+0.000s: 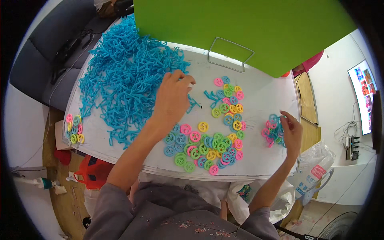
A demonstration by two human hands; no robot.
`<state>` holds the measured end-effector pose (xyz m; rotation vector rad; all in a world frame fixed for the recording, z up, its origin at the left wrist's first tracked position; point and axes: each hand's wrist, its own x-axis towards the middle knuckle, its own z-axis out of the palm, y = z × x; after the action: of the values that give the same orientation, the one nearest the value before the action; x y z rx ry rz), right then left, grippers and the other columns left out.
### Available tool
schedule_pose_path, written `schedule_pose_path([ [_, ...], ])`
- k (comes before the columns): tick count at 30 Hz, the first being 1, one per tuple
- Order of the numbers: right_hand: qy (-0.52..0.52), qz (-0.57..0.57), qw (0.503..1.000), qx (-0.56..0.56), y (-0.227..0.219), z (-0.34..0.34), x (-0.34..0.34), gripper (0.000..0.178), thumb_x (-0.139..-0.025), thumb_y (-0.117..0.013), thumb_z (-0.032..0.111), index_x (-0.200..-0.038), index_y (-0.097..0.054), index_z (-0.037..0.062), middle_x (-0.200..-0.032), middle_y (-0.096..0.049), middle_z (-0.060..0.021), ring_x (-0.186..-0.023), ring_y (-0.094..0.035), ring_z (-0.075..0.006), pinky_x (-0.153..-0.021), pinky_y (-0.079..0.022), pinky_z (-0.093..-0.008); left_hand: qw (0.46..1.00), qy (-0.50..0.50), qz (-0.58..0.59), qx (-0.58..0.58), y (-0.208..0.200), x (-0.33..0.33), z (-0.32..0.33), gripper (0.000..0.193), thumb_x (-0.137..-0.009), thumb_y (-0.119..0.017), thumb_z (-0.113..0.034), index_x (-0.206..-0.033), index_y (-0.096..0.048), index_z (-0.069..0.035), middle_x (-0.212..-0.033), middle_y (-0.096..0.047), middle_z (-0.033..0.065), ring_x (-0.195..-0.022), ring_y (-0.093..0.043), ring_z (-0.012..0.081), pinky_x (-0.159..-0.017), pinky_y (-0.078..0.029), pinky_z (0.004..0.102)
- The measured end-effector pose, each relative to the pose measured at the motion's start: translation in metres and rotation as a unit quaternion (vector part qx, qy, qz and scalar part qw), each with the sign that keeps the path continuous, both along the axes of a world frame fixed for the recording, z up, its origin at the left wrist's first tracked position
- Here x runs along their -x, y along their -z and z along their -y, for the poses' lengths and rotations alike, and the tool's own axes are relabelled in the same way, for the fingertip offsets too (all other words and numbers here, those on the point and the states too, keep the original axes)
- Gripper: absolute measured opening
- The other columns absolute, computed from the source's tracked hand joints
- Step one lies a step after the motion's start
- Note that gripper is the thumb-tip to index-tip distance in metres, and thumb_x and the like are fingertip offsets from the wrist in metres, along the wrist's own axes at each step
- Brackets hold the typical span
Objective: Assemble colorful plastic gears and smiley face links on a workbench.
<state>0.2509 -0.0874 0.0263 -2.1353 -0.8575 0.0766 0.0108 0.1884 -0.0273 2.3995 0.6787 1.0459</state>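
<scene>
My left hand (173, 94) is over the right edge of a large heap of blue plastic link-shaped pieces (128, 72). Its fingers are bent and spread, and I see nothing held in them. A few loose blue pieces (194, 105) lie just beside it. At the right side of the table my right hand (293, 134) has its fingers apart, close against a small pile of mixed pink, blue and green plastic pieces (272, 131). Between the hands lie many small spoked plastic wheels (195, 136) in pink, green, yellow and blue, spread in a curved band.
The white table (256, 96) carries everything. A green panel (240, 28) with a wire handle (231, 54) stands along its far side. More wheels (75, 129) sit at the left corner. A red bag (94, 172) is below left, a dark sofa (44, 64) beyond, and plastic bags (316, 160) at right.
</scene>
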Motion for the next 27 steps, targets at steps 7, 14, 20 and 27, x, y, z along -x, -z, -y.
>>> schedule_pose_path([
  [7, 0.077, 0.129, 0.967, 0.205, 0.015, 0.020, -0.017, 0.029, -0.084, -0.061, 0.008, -0.113, -0.063, 0.0040, -0.103, -0.064, -0.0139, -0.091, -0.061, -0.0219, -0.078, -0.048, -0.0320, 0.983, 0.022, -0.173, -0.048, 0.012, 0.006, 0.002, 0.023, -0.068, -0.071, -0.005, -0.090, -0.063, -0.006, -0.096, -0.057, 0.0120, -0.094, -0.050, 0.0317, -0.081, -0.037, 0.0443],
  [14, -0.164, -0.003, 0.986, 0.020, 0.002, -0.077, 0.058, 0.043, -0.084, -0.064, 0.008, -0.126, -0.055, 0.0074, -0.113, -0.063, -0.0108, -0.101, -0.060, -0.0210, -0.085, -0.049, -0.0338, 0.963, 0.099, 0.015, 0.250, -0.016, -0.005, 0.010, 0.014, -0.073, -0.073, -0.008, -0.084, -0.064, -0.006, -0.072, -0.064, 0.0066, -0.068, -0.058, 0.0175, -0.062, -0.041, 0.0305],
  [20, -0.210, -0.223, 0.952, -0.015, 0.026, -0.120, 0.094, 0.030, -0.082, -0.067, 0.003, -0.112, -0.061, -0.0024, -0.094, -0.067, -0.0097, -0.084, -0.063, -0.0122, -0.076, -0.051, -0.0244, 0.932, 0.172, 0.073, 0.310, -0.011, -0.021, 0.037, 0.010, -0.079, -0.070, -0.008, -0.087, -0.064, -0.004, -0.075, -0.065, 0.0060, -0.068, -0.057, 0.0117, -0.060, -0.042, 0.0277],
  [27, -0.137, -0.264, 0.946, -0.128, 0.036, -0.104, 0.069, 0.019, -0.085, -0.065, 0.004, -0.102, -0.064, -0.0039, -0.085, -0.068, -0.0069, -0.075, -0.063, -0.0106, -0.071, -0.052, -0.0228, 0.994, 0.107, -0.008, 0.016, 0.024, -0.029, 0.053, 0.019, -0.074, -0.070, -0.006, -0.092, -0.063, -0.006, -0.091, -0.056, 0.0088, -0.084, -0.053, 0.0242, -0.073, -0.044, 0.0370],
])
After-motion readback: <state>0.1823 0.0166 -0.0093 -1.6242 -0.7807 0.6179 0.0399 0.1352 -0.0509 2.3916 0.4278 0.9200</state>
